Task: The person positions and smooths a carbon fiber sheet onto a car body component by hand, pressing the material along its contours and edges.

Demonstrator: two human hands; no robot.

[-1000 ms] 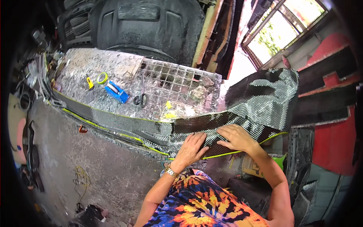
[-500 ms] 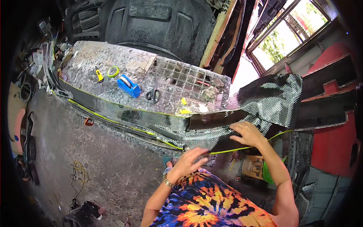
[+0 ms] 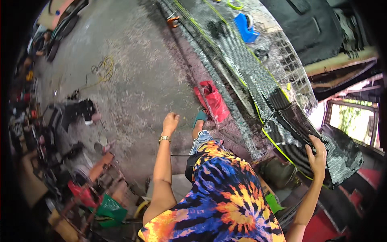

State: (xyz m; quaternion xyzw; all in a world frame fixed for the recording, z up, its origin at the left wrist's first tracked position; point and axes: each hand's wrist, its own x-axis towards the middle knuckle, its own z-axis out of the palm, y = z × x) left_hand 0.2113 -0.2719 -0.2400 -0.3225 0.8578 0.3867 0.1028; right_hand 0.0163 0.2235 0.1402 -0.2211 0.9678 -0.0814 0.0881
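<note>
Woven black cloth (image 3: 252, 72), shiny, edged with yellow-green strip (image 3: 278, 147): lies along the near side of the worktop (image 3: 270, 24), wide end running out past its corner.

Risks, as judged: a sideways drag of the fingers could skew the weave, most likely around the crosswise join (image 3: 278, 111); the wide end, seemingly without support below, could sag and tug the rest out of line; a snagged edge could fray or lift.

Long axis slants from upper middle to lower right of the view, bowed somewhat by the lens. Wide end points lower right, narrow run goes off the top.

Right hand (image 3: 317, 157) at the wide part, thumb and fingers apart, clamped on nothing; seems to rest on the cloth, though contact is hard to confirm. Left hand (image 3: 171, 123) well away over the floor (image 3: 133, 60), fingers curled together, nothing seen in them.

Beyond: blue tape dispenser (image 3: 244, 30), dark-handled scissors (image 3: 261, 53); red plastic (image 3: 217, 104) beside the person's foot, a possible slip.
</note>
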